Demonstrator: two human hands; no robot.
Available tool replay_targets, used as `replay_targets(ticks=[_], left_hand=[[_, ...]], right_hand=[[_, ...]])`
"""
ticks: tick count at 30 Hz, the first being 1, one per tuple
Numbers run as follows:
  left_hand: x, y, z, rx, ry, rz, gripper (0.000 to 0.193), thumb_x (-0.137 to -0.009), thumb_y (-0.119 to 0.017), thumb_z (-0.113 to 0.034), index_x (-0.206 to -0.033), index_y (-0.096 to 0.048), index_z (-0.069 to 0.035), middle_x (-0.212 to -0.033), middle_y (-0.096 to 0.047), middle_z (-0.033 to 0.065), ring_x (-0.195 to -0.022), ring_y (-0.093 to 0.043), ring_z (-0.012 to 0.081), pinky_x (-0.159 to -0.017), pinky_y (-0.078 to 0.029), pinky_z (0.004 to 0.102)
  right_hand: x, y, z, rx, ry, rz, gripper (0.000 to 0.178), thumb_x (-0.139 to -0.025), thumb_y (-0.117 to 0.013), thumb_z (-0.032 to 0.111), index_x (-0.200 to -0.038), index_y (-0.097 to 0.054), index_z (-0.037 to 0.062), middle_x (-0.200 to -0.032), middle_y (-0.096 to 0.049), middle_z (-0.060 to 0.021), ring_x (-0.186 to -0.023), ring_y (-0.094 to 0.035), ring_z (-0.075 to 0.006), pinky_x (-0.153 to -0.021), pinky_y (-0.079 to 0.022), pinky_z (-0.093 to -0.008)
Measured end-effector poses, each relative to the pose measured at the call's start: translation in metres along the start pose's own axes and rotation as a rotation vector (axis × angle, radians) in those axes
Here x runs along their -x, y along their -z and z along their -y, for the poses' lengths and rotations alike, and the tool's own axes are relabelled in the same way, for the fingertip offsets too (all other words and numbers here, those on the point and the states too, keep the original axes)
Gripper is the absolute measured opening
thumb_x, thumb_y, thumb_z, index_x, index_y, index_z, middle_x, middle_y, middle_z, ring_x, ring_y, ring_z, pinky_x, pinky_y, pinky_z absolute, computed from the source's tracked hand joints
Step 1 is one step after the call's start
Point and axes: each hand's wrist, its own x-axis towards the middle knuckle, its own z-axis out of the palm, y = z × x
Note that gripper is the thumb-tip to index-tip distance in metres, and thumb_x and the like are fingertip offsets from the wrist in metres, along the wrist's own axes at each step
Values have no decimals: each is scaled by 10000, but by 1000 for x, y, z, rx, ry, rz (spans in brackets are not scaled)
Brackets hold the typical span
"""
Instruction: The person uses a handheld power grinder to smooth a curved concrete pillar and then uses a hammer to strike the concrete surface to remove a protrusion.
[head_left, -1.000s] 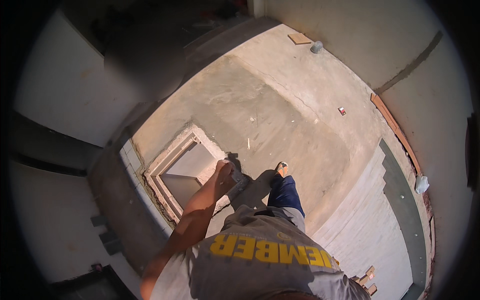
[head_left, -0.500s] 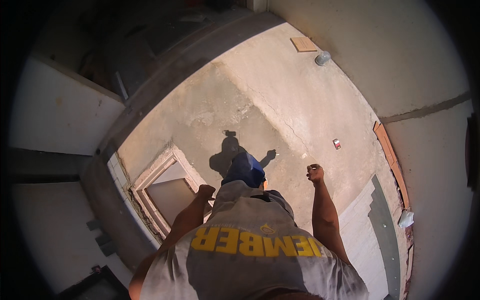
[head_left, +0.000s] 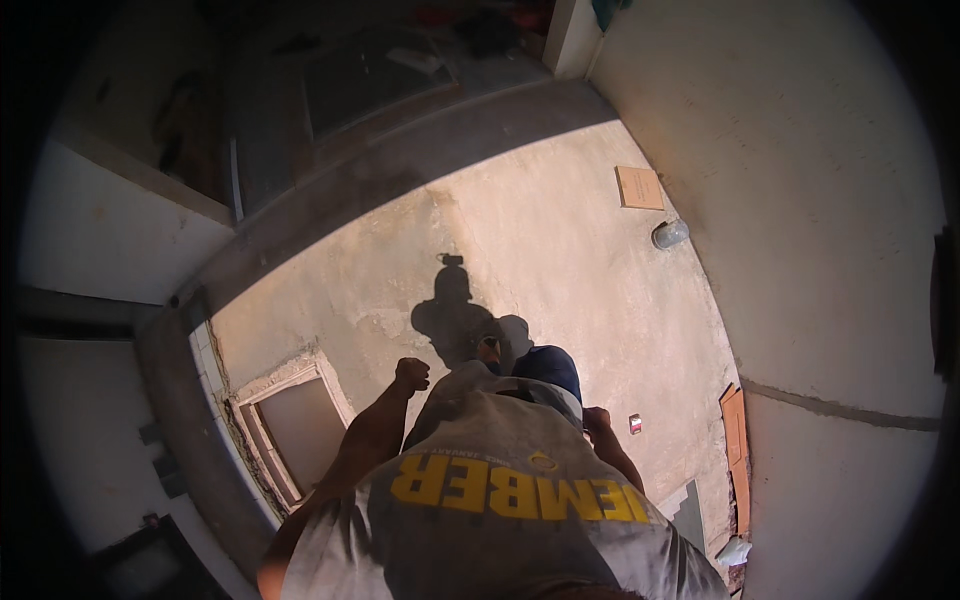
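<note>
I am walking over a bare concrete floor (head_left: 560, 250). My left hand (head_left: 411, 374) is curled into a fist, swung out in front of my grey shirt, with nothing visible in it. My right hand (head_left: 596, 419) hangs close to my hip, fingers curled, and it looks empty. Between the hands my blue trouser leg (head_left: 548, 366) steps forward onto my own shadow (head_left: 452, 312). A square recessed opening (head_left: 292, 425) with a rough brick rim lies in the floor just left of my left arm.
A flat tan board (head_left: 640, 187) and a short grey pipe stub (head_left: 669, 234) lie by the right wall. A small red-and-white packet (head_left: 635, 423) sits near my right hand. Orange boards (head_left: 738, 450) lean at the wall's foot. A dark shaded doorway area lies ahead.
I have walked forward; the recessed opening slid back to my lower left. My left hand left the opening's rim and closed into a fist. My right hand dropped to my hip.
</note>
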Motion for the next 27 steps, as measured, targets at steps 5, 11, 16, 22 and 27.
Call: replay_targets(ticks=[5,11,16,22,27], left_hand=[[-224,-164,-260,-474,-137,-316,168,-869,-542,-41,-857,-706,-4,-705,-665,79,-572,-615,169,-511,-480,338],[-368,-155,-331,-150,-276,-437,155,-924,-551,-86,-813,-647,-41,-659,-603,51,-531,-585,156,-466,-475,352],[-387,-165,-329,-32,214,-589,160,-890,-661,-49,-732,-684,-45,-637,-605,64,-537,-603,204,-419,-422,377],[-417,-141,-339,-1246,366,-283,179,-902,-751,-244,-940,-723,-71,-789,-708,106,-748,-728,282,-645,-618,484],[-490,-123,-376,-418,683,-697,333,-867,-830,-365,-1055,-728,-109,-834,-737,83,-803,-747,298,-631,-621,477]], right_hand=[[-45,41,9,79,-119,39,239,-941,-681,241,-946,-719,4,-760,-707,-93,-579,-693,-207,-497,-560,-354],[-166,143,180,80,-110,57,223,-942,-675,231,-915,-715,14,-746,-703,-90,-576,-698,-201,-491,-572,-361],[-316,305,446,24,95,-189,182,-938,-684,207,-909,-695,28,-733,-699,-96,-587,-710,-193,-479,-584,-361],[-429,446,868,-48,745,-116,34,-954,-653,124,-982,-672,130,-765,-661,-31,-594,-657,-154,-477,-499,-310],[-446,377,1109,69,735,-248,172,-913,-741,192,-1045,-699,90,-770,-698,-53,-575,-691,-164,-485,-546,-315]])
